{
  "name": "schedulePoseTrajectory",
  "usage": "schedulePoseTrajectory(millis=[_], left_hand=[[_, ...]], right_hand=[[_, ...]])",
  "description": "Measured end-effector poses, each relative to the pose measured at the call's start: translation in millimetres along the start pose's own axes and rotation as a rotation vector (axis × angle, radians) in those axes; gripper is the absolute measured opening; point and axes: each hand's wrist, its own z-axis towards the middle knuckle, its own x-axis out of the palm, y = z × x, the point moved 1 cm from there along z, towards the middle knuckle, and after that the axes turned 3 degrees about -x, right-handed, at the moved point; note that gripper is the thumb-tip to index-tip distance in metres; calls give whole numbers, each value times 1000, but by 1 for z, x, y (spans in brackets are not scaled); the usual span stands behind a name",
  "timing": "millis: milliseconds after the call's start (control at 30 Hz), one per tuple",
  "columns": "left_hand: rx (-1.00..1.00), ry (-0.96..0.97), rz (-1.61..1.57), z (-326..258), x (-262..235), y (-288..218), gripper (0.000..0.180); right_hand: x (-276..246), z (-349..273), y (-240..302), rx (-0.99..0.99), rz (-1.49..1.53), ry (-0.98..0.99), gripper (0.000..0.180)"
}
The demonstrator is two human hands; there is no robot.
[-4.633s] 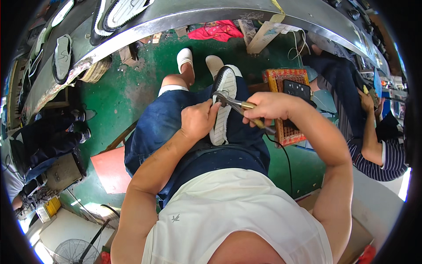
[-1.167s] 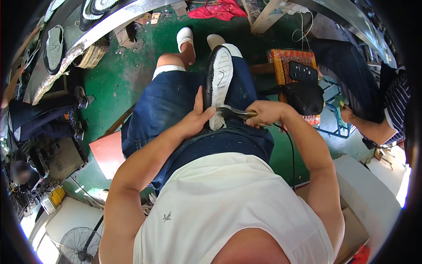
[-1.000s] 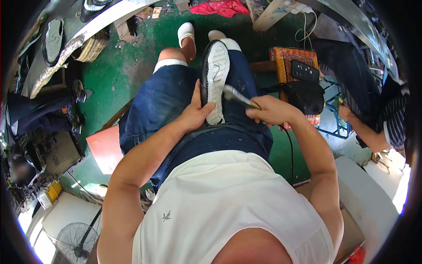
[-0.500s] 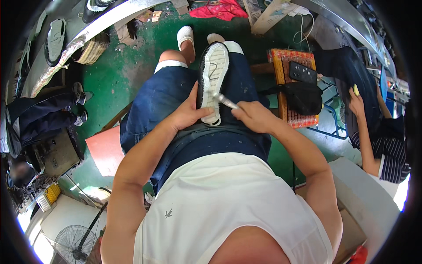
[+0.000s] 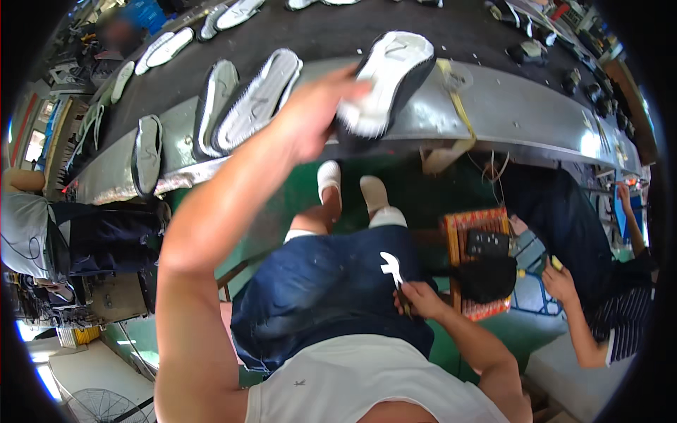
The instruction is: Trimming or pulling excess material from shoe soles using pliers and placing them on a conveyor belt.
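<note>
White shoe (image 5: 386, 77) partly hidden by left hand (image 5: 321, 113).

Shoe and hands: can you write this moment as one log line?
left hand: holds shoe over belt | right hand: holds pliers on lap | other shoes on belt

shoe (image 5: 388, 77): white sole, black upper | floor (image 5: 423, 197): green | crate (image 5: 479, 261): orange

shoe (image 5: 384, 81) heel behind left hand (image 5: 317, 116)
</note>
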Motion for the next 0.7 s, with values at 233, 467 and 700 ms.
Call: schedulePoseTrajectory(millis=[233,467,700], left_hand=[[481,-345,1820,264,-54,-79,31],[232,195,2134,276,-96,-56,34],[484,-753,1383,274,-266,-140,41]], right_hand=[[-32,22,16,36,138,63,53],[-60,54,64,135,187,52,51],[-87,99,92,241,113,96,55]])
